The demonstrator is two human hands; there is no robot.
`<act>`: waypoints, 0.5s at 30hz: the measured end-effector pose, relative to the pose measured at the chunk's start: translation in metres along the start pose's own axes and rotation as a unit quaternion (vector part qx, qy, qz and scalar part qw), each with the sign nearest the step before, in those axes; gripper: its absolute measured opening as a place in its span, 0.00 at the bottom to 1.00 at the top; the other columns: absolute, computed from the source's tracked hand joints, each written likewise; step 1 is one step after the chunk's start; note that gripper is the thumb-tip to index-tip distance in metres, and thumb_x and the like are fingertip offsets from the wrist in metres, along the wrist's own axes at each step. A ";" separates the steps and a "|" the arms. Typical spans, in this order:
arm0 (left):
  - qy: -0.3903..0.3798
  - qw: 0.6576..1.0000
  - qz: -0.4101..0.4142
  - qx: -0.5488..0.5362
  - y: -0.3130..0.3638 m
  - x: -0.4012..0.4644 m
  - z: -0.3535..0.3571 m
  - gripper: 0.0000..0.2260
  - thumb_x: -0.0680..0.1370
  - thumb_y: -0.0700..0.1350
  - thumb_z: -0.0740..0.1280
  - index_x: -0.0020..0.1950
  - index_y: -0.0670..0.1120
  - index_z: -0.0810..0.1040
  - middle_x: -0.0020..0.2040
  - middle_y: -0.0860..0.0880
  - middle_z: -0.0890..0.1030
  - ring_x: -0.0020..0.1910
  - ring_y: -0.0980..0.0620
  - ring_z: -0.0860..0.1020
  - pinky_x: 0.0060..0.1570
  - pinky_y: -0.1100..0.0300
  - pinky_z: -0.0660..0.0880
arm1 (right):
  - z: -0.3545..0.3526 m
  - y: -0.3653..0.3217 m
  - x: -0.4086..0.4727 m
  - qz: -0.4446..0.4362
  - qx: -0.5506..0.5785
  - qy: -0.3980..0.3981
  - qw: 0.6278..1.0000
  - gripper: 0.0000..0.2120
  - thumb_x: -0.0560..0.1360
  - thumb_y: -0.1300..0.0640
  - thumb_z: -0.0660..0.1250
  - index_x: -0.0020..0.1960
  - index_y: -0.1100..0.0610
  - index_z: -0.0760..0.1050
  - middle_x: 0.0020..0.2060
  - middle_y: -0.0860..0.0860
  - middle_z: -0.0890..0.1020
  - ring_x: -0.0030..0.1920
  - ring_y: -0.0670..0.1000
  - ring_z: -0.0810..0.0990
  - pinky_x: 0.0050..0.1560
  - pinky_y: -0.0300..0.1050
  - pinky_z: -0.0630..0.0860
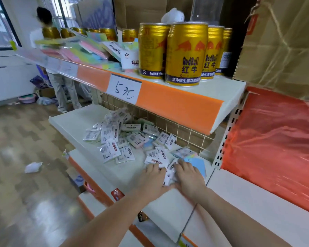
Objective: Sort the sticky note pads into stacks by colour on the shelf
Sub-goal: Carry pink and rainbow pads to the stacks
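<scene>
Head cam: your left hand [154,177] and right hand [189,175] both lie palm-down, fingers fairly flat, on wrapped sticky note pads [169,172] at the near right of the middle shelf [75,122]. More pads [118,138] lie scattered behind; a blue pad [196,163] sits beside your right hand. Gold cans [185,54] stand above.

Both hands lie on the shelf [89,125] — left hand [152,177] and right hand [189,176] flanking wrapped sticky note pads [169,172], beside a blue pad [197,164] — gold cans [186,52] above.
</scene>
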State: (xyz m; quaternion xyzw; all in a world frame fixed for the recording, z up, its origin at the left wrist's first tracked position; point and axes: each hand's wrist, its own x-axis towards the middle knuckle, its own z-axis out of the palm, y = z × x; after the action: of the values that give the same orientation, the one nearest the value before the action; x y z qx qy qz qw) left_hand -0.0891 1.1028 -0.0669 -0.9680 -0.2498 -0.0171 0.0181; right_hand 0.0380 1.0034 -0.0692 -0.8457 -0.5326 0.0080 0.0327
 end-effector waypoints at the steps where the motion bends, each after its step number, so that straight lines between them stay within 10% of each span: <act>1: 0.002 1.000 0.008 0.001 -0.002 0.002 0.003 0.31 0.74 0.66 0.60 0.68 0.46 0.64 0.68 0.43 0.65 0.67 0.43 0.62 0.61 0.50 0.63 | 0.002 0.000 0.002 0.010 0.008 -0.001 1.000 0.33 0.72 0.39 0.65 0.71 0.54 0.61 0.73 0.51 0.60 0.71 0.54 0.59 0.67 0.47 0.59; 11: 0.019 0.989 0.125 0.073 -0.020 0.012 0.012 0.33 0.73 0.66 0.61 0.65 0.41 0.64 0.62 0.37 0.69 0.60 0.41 0.67 0.57 0.49 0.69 | 0.015 -0.036 0.005 0.139 -0.027 0.047 0.989 0.21 0.73 0.51 0.62 0.64 0.57 0.69 0.66 0.52 0.70 0.64 0.57 0.68 0.58 0.50 0.67; 15: 0.019 0.984 0.164 0.066 -0.026 0.016 0.019 0.32 0.70 0.66 0.64 0.59 0.40 0.70 0.53 0.39 0.74 0.54 0.43 0.71 0.49 0.49 0.74 | 0.020 -0.050 0.001 0.166 -0.057 0.055 0.983 0.19 0.53 0.54 0.76 0.41 0.57 0.78 0.43 0.53 0.81 0.41 0.55 0.80 0.34 0.45 0.74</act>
State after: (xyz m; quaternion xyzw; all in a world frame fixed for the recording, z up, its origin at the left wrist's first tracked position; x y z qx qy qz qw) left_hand -0.0866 1.1339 -0.0850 -0.9920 -0.0880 -0.0155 0.0895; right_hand -0.0072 1.0268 -0.0858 -0.9219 -0.3821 -0.0632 0.0122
